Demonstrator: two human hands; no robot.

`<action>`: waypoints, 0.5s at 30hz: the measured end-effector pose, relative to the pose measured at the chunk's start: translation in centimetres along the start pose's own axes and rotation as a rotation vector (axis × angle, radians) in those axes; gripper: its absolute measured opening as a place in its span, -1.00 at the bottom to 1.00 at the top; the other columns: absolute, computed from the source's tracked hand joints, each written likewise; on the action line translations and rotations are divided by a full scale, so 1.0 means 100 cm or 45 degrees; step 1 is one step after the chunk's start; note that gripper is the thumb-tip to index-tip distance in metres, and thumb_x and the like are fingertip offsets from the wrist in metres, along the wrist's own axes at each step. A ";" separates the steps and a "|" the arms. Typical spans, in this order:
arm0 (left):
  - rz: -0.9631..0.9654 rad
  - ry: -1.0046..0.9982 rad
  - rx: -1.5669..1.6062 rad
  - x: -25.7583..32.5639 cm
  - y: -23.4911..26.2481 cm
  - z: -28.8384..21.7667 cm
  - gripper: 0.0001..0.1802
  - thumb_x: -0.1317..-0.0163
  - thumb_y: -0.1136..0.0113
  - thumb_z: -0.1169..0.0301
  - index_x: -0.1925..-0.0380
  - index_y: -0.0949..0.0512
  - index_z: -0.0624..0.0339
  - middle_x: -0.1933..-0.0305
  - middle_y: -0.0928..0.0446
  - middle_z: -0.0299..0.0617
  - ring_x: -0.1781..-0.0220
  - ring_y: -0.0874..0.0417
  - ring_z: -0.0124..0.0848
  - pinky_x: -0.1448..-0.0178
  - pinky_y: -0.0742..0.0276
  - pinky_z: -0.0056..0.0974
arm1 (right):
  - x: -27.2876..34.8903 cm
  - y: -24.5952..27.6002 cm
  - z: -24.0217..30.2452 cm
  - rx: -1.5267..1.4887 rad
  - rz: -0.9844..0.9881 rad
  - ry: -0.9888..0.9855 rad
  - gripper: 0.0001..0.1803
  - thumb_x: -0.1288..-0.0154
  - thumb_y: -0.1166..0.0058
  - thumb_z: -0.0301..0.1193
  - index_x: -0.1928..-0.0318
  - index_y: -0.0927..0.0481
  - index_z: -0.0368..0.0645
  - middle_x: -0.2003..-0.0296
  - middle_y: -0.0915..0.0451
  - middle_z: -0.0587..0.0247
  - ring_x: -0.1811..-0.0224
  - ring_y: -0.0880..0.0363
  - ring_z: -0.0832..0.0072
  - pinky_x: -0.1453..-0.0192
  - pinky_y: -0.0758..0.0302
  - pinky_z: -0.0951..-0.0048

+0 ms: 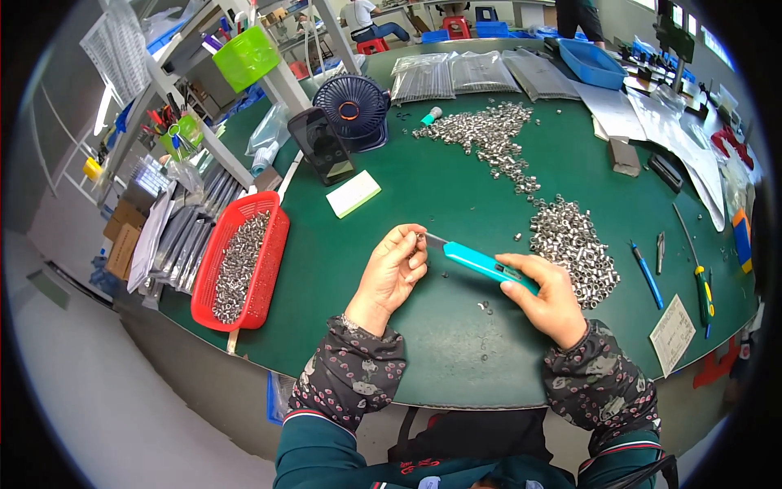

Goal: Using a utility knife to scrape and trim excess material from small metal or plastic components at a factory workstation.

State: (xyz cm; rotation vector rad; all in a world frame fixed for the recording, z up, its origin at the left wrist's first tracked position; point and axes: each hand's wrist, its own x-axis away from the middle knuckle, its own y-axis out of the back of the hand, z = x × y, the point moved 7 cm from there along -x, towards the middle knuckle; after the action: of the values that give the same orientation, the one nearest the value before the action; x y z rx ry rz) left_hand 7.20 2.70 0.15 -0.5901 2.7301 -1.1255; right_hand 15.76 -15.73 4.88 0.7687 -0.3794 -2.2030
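My right hand (547,295) is wrapped around a turquoise utility knife (474,262), blade out and pointing left. The blade's tip reaches the fingertips of my left hand (391,273). Between that thumb and forefinger sits a small metal ring (420,236), mostly covered by the fingers. Just beyond my right hand lies a heap of small silvery metal rings (574,248). Dark scraps (484,308) are scattered on the green tabletop (456,367) below the knife.
A red basket (282,244) of small metal parts stands at left. Farther back are another heap of rings (489,134), a dark fan (352,110), a phone (322,147) and a notepad (353,194). A blue pen-like tool (648,275) and a screwdriver (702,285) lie at right.
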 end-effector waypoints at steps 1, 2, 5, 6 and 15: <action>0.030 -0.007 -0.017 0.000 -0.001 0.000 -0.87 -0.19 0.06 0.45 0.29 -0.41 0.23 0.45 -0.36 -0.28 0.56 -0.27 -0.56 0.62 -0.13 -0.55 | 0.000 -0.002 -0.001 0.011 0.008 -0.001 -0.67 0.02 -0.09 -0.41 0.16 -0.51 -0.14 0.53 -0.45 0.15 0.53 -0.42 0.36 0.42 -0.34 0.43; 0.031 -0.011 -0.008 -0.001 -0.001 0.000 -0.87 -0.19 0.06 0.45 0.29 -0.41 0.23 0.45 -0.36 -0.28 0.56 -0.27 -0.56 0.62 -0.13 -0.55 | 0.000 -0.004 -0.002 0.020 0.015 -0.003 -0.67 0.02 -0.09 -0.41 0.16 -0.51 -0.14 0.53 -0.45 0.15 0.53 -0.41 0.36 0.42 -0.34 0.43; 0.043 -0.015 -0.039 -0.001 -0.003 0.001 -0.86 -0.19 0.05 0.43 0.29 -0.43 0.24 0.47 -0.36 -0.33 0.56 -0.26 -0.60 0.62 -0.12 -0.56 | 0.000 -0.005 -0.002 -0.006 0.009 0.040 -0.68 0.01 -0.09 -0.41 0.16 -0.51 -0.14 0.52 -0.46 0.16 0.54 -0.41 0.35 0.42 -0.34 0.42; 0.040 -0.030 -0.069 -0.001 -0.003 0.001 -0.86 -0.19 0.04 0.42 0.30 -0.43 0.24 0.48 -0.36 -0.34 0.58 -0.25 -0.61 0.63 -0.11 -0.57 | 0.000 -0.007 -0.004 -0.003 0.011 0.044 -0.68 0.01 -0.09 -0.41 0.16 -0.51 -0.14 0.52 -0.46 0.16 0.54 -0.41 0.35 0.42 -0.34 0.42; -0.022 -0.065 -0.260 0.001 -0.003 0.000 -0.84 -0.19 0.03 0.36 0.41 -0.43 0.24 0.59 -0.29 -0.38 0.65 -0.18 -0.67 0.68 -0.04 -0.60 | 0.002 -0.002 0.006 0.249 0.001 0.037 -0.69 0.02 -0.09 -0.38 0.18 -0.52 -0.11 0.56 -0.41 0.21 0.55 -0.41 0.32 0.47 -0.35 0.39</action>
State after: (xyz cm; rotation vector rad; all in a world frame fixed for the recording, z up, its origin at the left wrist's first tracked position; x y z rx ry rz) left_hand 7.17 2.44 0.31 -0.6592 2.8202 -0.8272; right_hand 15.13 -15.68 5.19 0.9037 -0.5866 -2.1727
